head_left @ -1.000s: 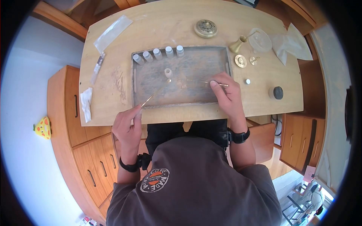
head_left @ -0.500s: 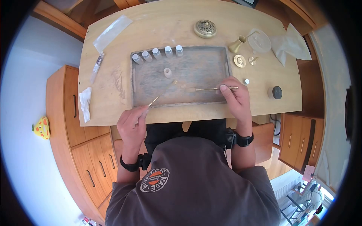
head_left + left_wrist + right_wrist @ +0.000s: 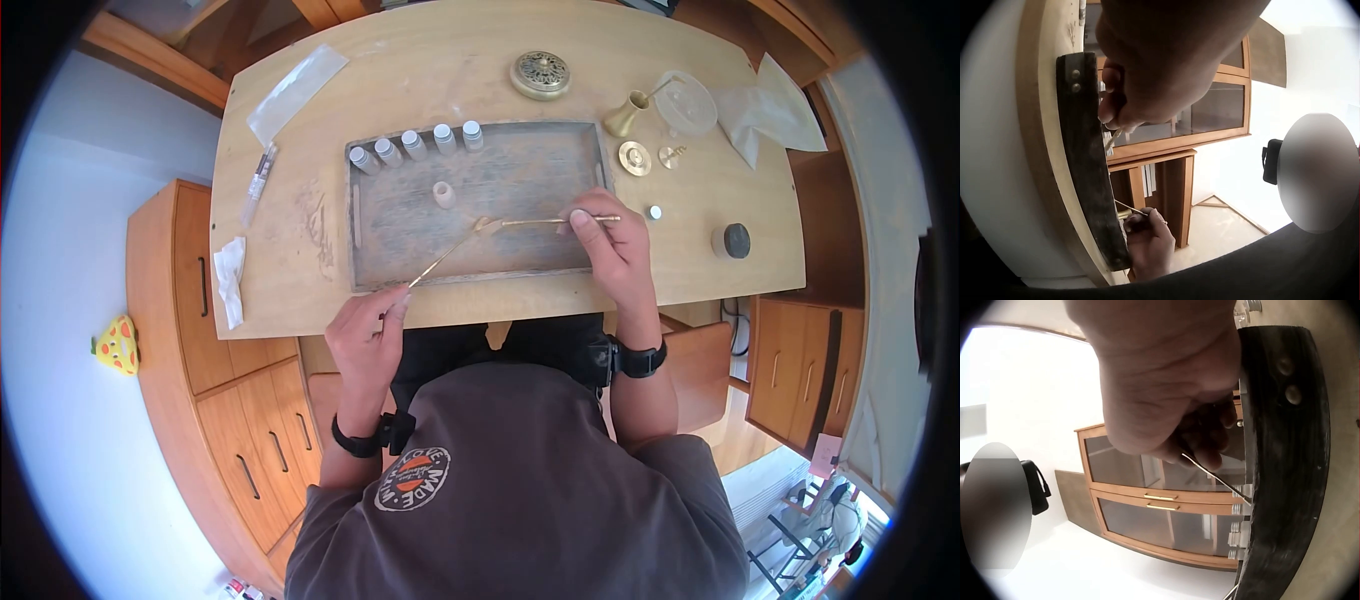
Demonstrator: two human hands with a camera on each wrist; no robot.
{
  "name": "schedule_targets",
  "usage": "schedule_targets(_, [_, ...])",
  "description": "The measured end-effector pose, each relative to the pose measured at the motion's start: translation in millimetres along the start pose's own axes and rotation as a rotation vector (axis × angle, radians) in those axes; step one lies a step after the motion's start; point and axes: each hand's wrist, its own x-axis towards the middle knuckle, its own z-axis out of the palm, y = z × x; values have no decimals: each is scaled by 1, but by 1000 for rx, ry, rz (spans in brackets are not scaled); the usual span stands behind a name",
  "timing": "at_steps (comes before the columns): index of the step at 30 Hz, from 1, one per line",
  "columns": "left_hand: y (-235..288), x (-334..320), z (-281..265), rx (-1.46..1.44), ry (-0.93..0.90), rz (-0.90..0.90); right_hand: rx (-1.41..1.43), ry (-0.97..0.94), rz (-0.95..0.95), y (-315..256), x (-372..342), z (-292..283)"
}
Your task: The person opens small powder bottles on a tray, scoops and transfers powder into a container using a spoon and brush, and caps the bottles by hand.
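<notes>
In the head view my left hand (image 3: 367,335) pinches a slender brass spoon (image 3: 440,262) at the tray's near side, its scoop end tilted up toward the middle. My right hand (image 3: 613,248) grips a thin brass rod-like tool (image 3: 545,221), held level across the tray's right part. The two tool tips meet, or nearly so, above a pale powdery patch on the worn dark wooden tray (image 3: 400,284). A small pale open-topped cup (image 3: 444,194) stands in the tray, left of the tips. Both wrist views show the hands over the tray's edge.
Several white-capped little bottles (image 3: 414,145) line the tray's far left. Behind and right stand a round brass pierced-lid burner (image 3: 540,75), a brass vase (image 3: 626,114), brass discs (image 3: 634,158), a white cap (image 3: 655,212) and a dark-lidded jar (image 3: 736,240). A crumpled tissue (image 3: 229,281) lies left.
My left hand has moved right and the spoon's tip has gone from beside the cup to the tray's middle. My right hand drew back, then came forward and left, bringing its tool to the spoon.
</notes>
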Motion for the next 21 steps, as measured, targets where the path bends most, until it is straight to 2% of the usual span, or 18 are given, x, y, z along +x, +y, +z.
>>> schedule_targets(2, [4, 0, 1, -54, -8, -158, 47, -2, -15, -1, -1, -1])
schedule_targets(5, [2, -1, 3, -130, 19, -252, 74, -11, -53, -1, -3, -5])
schedule_targets(9, [-4, -1, -2, -217, 60, -291, 118, 64, -116, -5, -7, -4])
schedule_targets(11, [-2, 1, -11, -211, 34, -318, 98, 148, -24, -4, -9, -5])
schedule_targets(14, [-4, 2, -20, -178, 24, -340, 16, 199, -13, 0, -10, -3])
schedule_targets(17, [1, 1, -28, -195, -34, -408, -131, 170, -49, -1, -12, 0])
schedule_targets(21, [7, 3, -27, -181, -40, -371, -168, 134, -52, -2, -15, 5])
